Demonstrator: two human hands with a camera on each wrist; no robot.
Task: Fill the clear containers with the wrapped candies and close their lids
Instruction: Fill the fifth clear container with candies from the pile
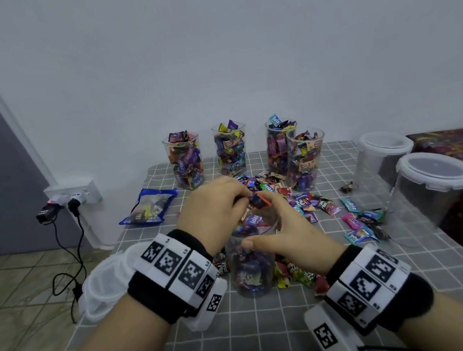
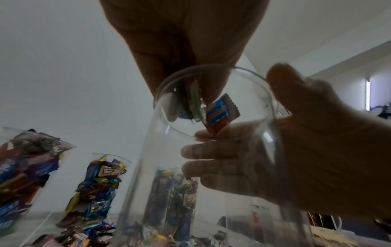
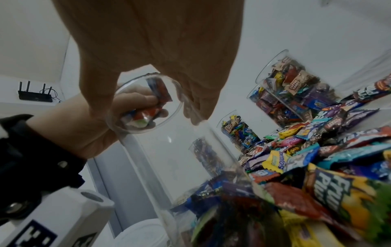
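The left hand hung over the mouth of the near clear container, its fingers curled around a small bunch of wrapped candies, a blue-and-red one sticking out lowest. The right hand steadied that container from the right, thumb on the near wall, fingers wrapped round the far side just under the rim. The container stood upright on the grey checked counter, seemingly well filled yet with room at the top.

I took this as the filling step, mid-drop. Next the left fingers would need to loosen so the bunch fell inside, then reach for more from the loose candy pile just beyond and to the right. Four filled containers stood at the far edge without lids; two lidded tubs waited far right.
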